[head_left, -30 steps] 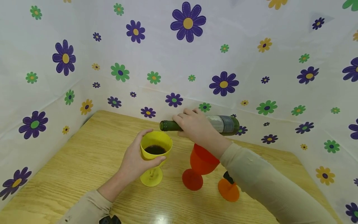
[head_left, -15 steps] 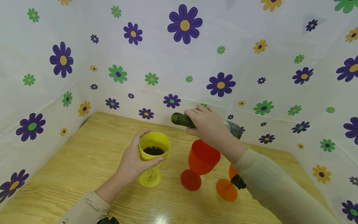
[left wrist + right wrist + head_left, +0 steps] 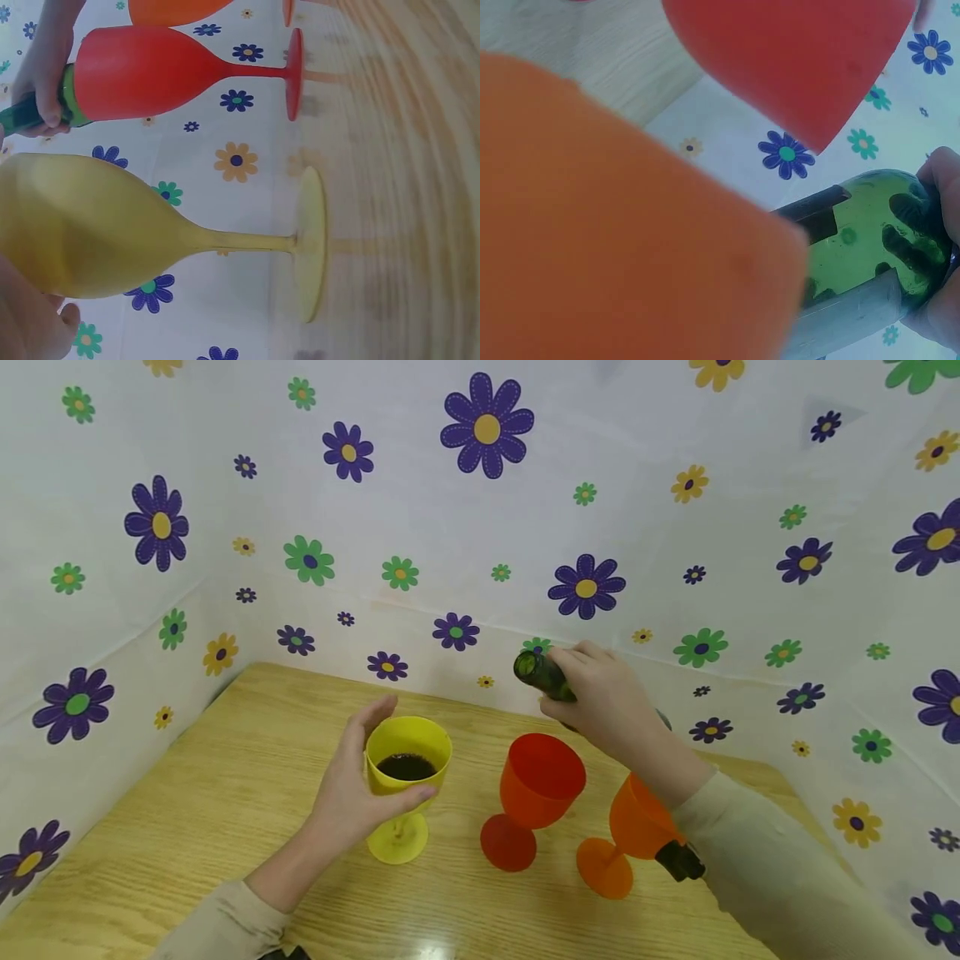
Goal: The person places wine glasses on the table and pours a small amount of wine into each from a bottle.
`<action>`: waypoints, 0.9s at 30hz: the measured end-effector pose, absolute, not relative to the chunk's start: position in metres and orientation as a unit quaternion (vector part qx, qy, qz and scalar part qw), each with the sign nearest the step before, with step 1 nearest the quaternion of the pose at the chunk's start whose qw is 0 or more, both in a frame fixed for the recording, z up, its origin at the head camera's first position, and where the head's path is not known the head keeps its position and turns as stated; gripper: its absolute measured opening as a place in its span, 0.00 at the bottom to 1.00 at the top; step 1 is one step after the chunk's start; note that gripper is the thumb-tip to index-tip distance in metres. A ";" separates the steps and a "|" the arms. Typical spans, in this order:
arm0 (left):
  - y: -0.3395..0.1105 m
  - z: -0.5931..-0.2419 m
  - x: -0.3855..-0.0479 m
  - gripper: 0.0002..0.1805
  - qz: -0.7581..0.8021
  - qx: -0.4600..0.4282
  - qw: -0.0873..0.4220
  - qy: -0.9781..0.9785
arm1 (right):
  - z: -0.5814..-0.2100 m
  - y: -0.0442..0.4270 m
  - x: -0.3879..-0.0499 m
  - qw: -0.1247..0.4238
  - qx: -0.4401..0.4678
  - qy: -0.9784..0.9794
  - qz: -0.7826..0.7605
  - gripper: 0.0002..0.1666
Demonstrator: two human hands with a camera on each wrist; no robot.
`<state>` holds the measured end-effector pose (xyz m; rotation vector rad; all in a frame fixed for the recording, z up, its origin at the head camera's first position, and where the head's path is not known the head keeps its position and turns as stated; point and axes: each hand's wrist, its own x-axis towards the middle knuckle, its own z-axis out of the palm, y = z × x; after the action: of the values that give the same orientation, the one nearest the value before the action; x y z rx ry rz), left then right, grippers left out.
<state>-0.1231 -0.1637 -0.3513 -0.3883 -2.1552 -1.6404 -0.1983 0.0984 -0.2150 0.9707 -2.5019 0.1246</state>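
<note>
A yellow goblet (image 3: 408, 739) with dark liquid in its bowl stands upright at the table's left middle. My left hand (image 3: 348, 789) curves round the bowl, thumb across the front and fingers at the far left side. In the left wrist view the yellow goblet (image 3: 90, 225) shows its stem and foot on the table. My right hand (image 3: 603, 702) grips a green wine bottle (image 3: 551, 675) by the neck, tilted, mouth towards the left and above the table. The bottle's body is mostly behind that hand; its green glass (image 3: 870, 232) and label show in the right wrist view.
A red goblet (image 3: 540, 789) stands right of the yellow one, below and left of my right hand. Further right an orange goblet (image 3: 637, 818) stands partly behind my right sleeve. A flower-patterned cloth (image 3: 420, 510) encloses the wooden table (image 3: 225, 793) at the back and sides.
My right hand has carried the bottle rightwards, away from above the yellow goblet, and its mouth has risen. The red and orange goblets show more fully. My left hand stays at the yellow goblet.
</note>
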 end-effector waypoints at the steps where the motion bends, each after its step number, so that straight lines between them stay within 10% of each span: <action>1: -0.163 -0.349 -0.122 0.56 -0.578 -0.142 0.210 -0.776 | -0.215 0.101 -0.198 0.224 0.351 -0.908 0.046 0.24; 13: -0.130 -0.324 -0.090 0.45 -0.471 -0.284 0.395 -0.736 | -0.222 0.133 -0.201 0.232 0.357 -0.904 0.032 0.20; 27: -0.060 -0.344 -0.088 0.52 -0.590 -0.207 0.153 -0.765 | -0.235 0.162 -0.202 0.263 0.370 -0.891 -0.029 0.23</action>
<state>-0.0883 -0.0598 -0.3444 -0.5948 -2.1946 -1.6923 -0.2017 0.1617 -0.2348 1.0000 -2.4091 -0.0792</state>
